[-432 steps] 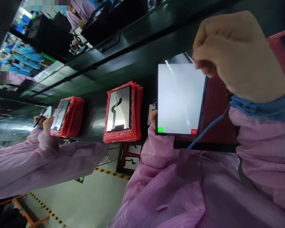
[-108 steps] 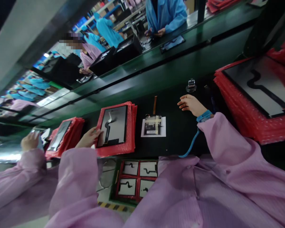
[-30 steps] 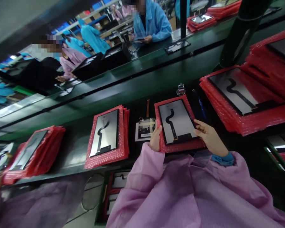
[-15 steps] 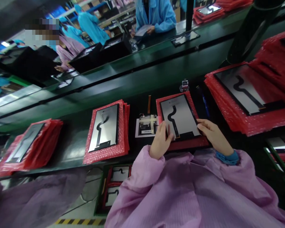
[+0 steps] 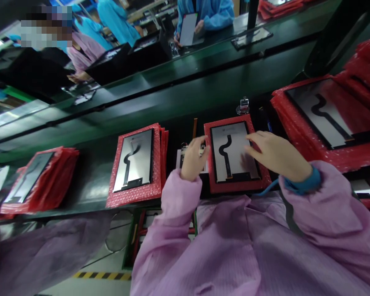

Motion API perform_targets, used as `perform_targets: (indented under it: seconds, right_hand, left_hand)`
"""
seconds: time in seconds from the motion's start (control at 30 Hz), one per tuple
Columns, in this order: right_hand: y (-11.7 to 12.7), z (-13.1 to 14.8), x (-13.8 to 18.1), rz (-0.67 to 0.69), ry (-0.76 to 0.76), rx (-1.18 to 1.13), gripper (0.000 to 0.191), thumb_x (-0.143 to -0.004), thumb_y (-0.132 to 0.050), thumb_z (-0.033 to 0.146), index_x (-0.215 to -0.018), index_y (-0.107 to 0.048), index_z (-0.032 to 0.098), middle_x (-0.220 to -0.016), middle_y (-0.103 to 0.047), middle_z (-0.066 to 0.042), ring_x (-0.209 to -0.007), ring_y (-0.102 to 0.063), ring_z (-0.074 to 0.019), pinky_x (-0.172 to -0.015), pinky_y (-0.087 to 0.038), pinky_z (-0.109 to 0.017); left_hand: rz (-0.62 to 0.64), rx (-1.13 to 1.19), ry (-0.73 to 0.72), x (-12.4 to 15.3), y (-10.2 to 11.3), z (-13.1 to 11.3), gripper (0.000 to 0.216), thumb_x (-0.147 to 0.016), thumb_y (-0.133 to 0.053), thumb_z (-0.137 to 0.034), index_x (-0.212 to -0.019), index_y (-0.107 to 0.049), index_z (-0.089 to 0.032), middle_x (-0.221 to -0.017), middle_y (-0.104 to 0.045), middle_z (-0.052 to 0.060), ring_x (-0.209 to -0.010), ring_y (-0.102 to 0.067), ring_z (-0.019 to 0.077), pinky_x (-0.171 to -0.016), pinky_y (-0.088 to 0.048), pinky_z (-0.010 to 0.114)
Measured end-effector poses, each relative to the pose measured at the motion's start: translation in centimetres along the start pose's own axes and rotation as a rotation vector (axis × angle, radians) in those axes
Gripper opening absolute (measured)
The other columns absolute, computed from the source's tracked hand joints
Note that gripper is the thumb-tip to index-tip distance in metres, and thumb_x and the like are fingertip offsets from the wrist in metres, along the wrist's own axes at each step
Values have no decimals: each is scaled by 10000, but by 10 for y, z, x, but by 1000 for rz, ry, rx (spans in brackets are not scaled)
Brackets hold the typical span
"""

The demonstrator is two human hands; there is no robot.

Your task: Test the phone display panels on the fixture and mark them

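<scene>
A tablet display panel [image 5: 237, 154] lies back side up on a red pad [image 5: 214, 188] in front of me, a black curved flex cable [image 5: 224, 154] along its silver back. My left hand [image 5: 195, 159] is held left of the panel, over a small circuit board [image 5: 206, 167] that it mostly hides. Its fingers are bent but apart, with nothing seen between them. Above the panel's right edge hovers my right hand [image 5: 274, 155], thumb and fingers apart and empty; its dark reflection shows on the panel. A blue wrist strap [image 5: 302, 183] circles the right wrist.
Stacks of red bubble bags with panels on top stand at the left [image 5: 159, 181], far left [image 5: 57, 181] and right [image 5: 320, 158]. Behind the pad are a small metal-and-glass piece [image 5: 243, 106] and a blue pen [image 5: 269, 123]. Across the bench, a person in blue [image 5: 216, 18] holds a panel.
Both hands have let go of the panel's edges. The left moved left and up over the circuit board; the right rose above the panel's right edge. The panel now lies straighter on the pad.
</scene>
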State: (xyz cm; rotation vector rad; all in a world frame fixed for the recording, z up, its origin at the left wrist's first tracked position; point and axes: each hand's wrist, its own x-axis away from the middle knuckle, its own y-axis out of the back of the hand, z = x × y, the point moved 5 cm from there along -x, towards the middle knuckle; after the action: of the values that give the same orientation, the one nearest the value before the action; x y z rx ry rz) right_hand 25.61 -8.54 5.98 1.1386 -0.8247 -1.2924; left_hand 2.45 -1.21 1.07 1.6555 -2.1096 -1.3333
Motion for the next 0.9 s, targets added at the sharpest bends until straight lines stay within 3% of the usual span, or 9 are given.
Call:
perform_targets:
  seconds: [0.1,0.23,0.33,0.43,0.53,0.73,0.9]
  right_hand:
    - [-20,8,-53,-1,108,-12,393,-1018,-453,308,-1284,-645,93,-1297,-676,-176,-1213,-623,-316,-1004,-514,-437]
    - [-61,7,-93,18,124,-20,402,-980,-513,282,-1289,-637,56,-1331,-649,-208,-1250,-590,-336,-1072,-488,-488]
    - [-77,5,-88,-12,139,-33,447,-985,-514,302,-1333,-619,42,-1394,-606,-222,-1339,-535,-345,-1155,-442,-503]
    - [-83,5,-71,-17,128,-3,590,-994,-527,399,-1437,-550,10,-1467,-551,-252,-1425,-472,-381,-1204,-406,-518]
    - [-84,7,-58,33,127,22,779,-966,-587,507,-1526,-451,-17,-1558,-463,-288,-1491,-411,-423,-1222,-387,-558]
    - [-78,8,-49,92,138,17,851,-963,-614,484,-1591,-339,-20,-1595,-426,-288,-1525,-398,-388,-1226,-404,-549]
    - [-72,11,-47,88,118,5,724,-1007,-551,433,-1590,-371,44,-1570,-483,-247,-1504,-445,-352,-1187,-456,-543]
  left_hand:
    - [-122,-209,123,-43,1,26,354,-979,-592,-300,-1296,-618,-145,-1311,-669,201,-1292,-603,352,-1123,-477,538]
    - [-34,-338,251,-64,-17,57,479,-913,-692,-318,-1339,-581,-128,-1317,-654,229,-1295,-570,417,-1091,-464,597]
    - [-20,-285,193,-61,-24,64,418,-878,-643,-135,-1292,-602,-175,-1239,-688,161,-1232,-610,348,-1058,-502,513]
    - [-129,-81,205,-59,-21,69,497,-804,-580,13,-1256,-568,-191,-1055,-703,87,-1044,-676,247,-958,-550,404]
    - [-277,201,269,-59,-17,81,496,-802,-577,32,-1236,-509,-200,-925,-672,24,-849,-684,163,-836,-563,311]
    - [-395,538,276,-61,-12,93,401,-970,-667,-313,-1322,-488,-252,-894,-714,-8,-784,-716,122,-814,-575,274]
    - [-378,557,213,-63,-4,75,334,-978,-648,-519,-1091,-675,-206,-812,-732,-1,-710,-718,117,-742,-585,259]
